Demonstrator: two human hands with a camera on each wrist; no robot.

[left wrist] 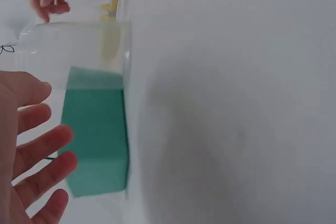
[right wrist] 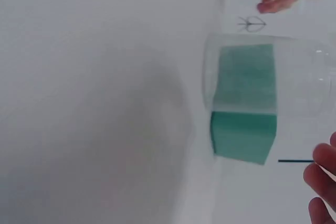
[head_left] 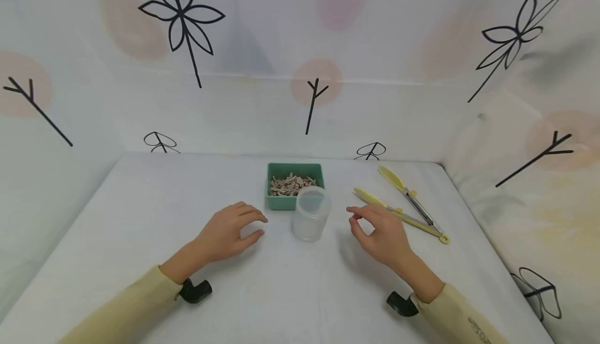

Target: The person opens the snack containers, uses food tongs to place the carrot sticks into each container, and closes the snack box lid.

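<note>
Left hand [head_left: 230, 231] is hovering wide, right hand [head_left: 385, 234] narrower, both empty; the cup [head_left: 311, 220] standing between is likely needing gentle gripping.

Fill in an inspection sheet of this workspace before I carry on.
Surface: white-covered table, shadows under both hands.
Job's things: clear jar upright in front of a green box holding pale scraps; whether the jar has a lid, cannot tell. Yellow-tipped tongs lie spread at right.
Clutter: nothing seen.
Hands: left hand left of the jar, right hand right of it; both hold nothing.
Cables: nothing seen.
Surroundings: pale backdrop printed with black plant outlines.
</note>
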